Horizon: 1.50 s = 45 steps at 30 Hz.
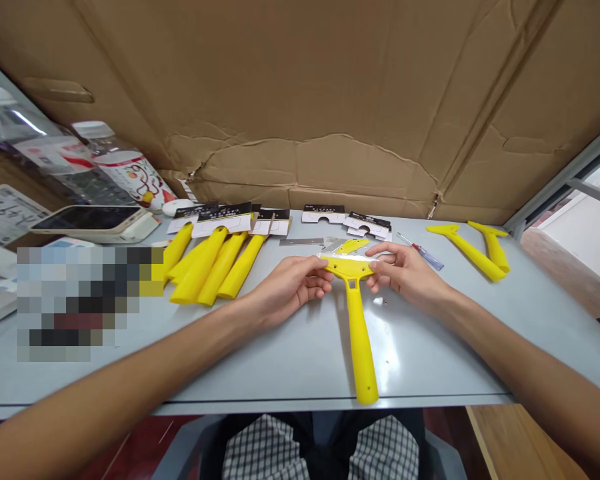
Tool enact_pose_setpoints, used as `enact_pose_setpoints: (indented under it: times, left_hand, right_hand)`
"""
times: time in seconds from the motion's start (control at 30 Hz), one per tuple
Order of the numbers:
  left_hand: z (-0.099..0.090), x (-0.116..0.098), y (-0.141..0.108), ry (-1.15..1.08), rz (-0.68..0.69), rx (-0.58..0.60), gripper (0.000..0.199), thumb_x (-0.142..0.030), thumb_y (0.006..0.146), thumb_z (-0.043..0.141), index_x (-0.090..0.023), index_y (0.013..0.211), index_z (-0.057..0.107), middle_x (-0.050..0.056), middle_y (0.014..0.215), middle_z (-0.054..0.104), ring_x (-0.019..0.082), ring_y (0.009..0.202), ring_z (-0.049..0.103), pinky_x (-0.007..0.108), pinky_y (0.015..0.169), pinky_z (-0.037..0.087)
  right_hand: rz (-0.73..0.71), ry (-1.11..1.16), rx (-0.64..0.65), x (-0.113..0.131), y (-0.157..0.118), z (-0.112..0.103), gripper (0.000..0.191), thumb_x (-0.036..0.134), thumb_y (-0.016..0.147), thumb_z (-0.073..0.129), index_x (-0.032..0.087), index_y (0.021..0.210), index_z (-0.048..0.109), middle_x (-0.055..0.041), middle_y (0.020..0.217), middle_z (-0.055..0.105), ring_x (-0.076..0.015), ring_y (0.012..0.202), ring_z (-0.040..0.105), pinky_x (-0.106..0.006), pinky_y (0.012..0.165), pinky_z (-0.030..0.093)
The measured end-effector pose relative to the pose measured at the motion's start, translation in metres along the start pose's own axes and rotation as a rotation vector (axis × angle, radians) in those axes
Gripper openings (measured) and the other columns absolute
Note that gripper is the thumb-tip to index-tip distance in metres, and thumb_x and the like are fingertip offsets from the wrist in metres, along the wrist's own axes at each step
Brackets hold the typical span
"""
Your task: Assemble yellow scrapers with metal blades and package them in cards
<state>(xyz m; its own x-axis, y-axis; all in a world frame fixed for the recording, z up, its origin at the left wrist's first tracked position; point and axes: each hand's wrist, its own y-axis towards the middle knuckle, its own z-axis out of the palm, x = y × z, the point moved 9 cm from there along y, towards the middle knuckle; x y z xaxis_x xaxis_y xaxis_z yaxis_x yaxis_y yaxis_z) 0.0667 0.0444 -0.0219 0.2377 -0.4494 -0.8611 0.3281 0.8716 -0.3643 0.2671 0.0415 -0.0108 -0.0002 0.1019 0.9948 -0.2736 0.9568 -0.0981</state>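
Observation:
A yellow scraper (361, 333) lies with its handle toward the table's front edge. Its wide head is pinched at the left end by my left hand (295, 283) and at the right end by my right hand (405, 270). A silvery strip shows along the head's far edge. Just beyond it are a small yellow piece (354, 246) and some thin metal blades, partly hidden by the head. Another flat blade (301, 242) rests left of these. To the right of my right hand lies a screwdriver (427, 255) with a clear bluish handle.
Several yellow scrapers (215, 260) with black-and-white cards lie at left. Loose cards (323, 213) lie at the back, and two yellow scraper handles (475, 257) at right. A phone (93, 220) and bottles (130, 170) stand at far left. Cardboard (300, 87) walls the back.

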Motion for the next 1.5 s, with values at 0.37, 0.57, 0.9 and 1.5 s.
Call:
enact_pose_setpoints:
  times: [0.37,0.57,0.9,1.5]
  left_hand:
    - [-0.007,-0.014,0.006,0.258,0.14,-0.005,0.017,-0.018,0.092,0.077,-0.013,0.077,0.078,0.008,0.077,0.074,0.014,0.066,0.067,0.026,0.06,0.051]
    - [-0.006,-0.017,0.005,0.268,0.144,-0.003,0.019,-0.017,0.09,0.075,-0.013,0.072,0.077,0.008,0.073,0.072,0.014,0.066,0.066,0.027,0.061,0.051]
    - [-0.004,-0.019,0.004,0.294,0.176,0.002,0.02,-0.017,0.09,0.075,-0.015,0.07,0.075,0.007,0.075,0.072,0.014,0.066,0.064,0.028,0.063,0.052]
    - [-0.009,-0.022,0.005,0.259,0.173,-0.043,0.029,-0.018,0.101,0.066,-0.012,0.075,0.078,0.012,0.077,0.076,0.016,0.063,0.069,0.029,0.062,0.057]
  right_hand:
    - [-0.011,0.01,-0.022,0.0,0.002,-0.002,0.037,0.04,0.089,0.088,0.022,0.114,0.069,-0.0058,0.083,0.08,-0.0212,0.072,0.078,-0.038,0.075,0.065]
    - [-0.002,0.014,-0.009,0.001,0.001,0.0,0.033,0.036,0.09,0.086,0.022,0.115,0.069,-0.0074,0.085,0.08,-0.0223,0.073,0.078,-0.039,0.074,0.064]
    - [0.007,0.045,-0.001,0.004,0.002,0.003,0.036,0.038,0.086,0.089,0.021,0.11,0.069,-0.0072,0.083,0.079,-0.0216,0.071,0.078,-0.036,0.067,0.063]
    - [-0.011,-0.007,-0.022,0.008,0.001,0.0,0.045,0.044,0.079,0.096,0.021,0.107,0.07,-0.0045,0.075,0.08,-0.0203,0.066,0.077,-0.036,0.069,0.063]
